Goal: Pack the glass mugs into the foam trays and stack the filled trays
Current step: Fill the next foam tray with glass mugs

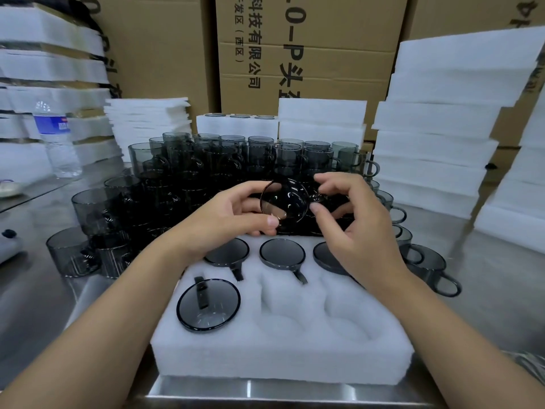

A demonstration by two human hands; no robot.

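Observation:
A white foam tray [280, 343] lies in front of me on the steel table. Three smoky glass mugs fill its far row, and one mug [208, 305] sits in the near left pocket; the near middle and right pockets are hollow. Above the tray's far edge I hold another dark glass mug [284, 200] tilted with its mouth toward me. My left hand [236, 216] grips its rim and side. My right hand [348, 214] pinches the mug at its handle side. Behind it stands a big stacked pile of mugs [206, 169].
Stacks of foam trays [436, 149] rise at the right, foam sheets [147, 119] at back left, and a filled tray [236, 122] sits behind the mugs. A water bottle [57, 137] stands at left. Loose mugs [427, 267] sit right of the tray. Cardboard boxes [309, 48] close the back.

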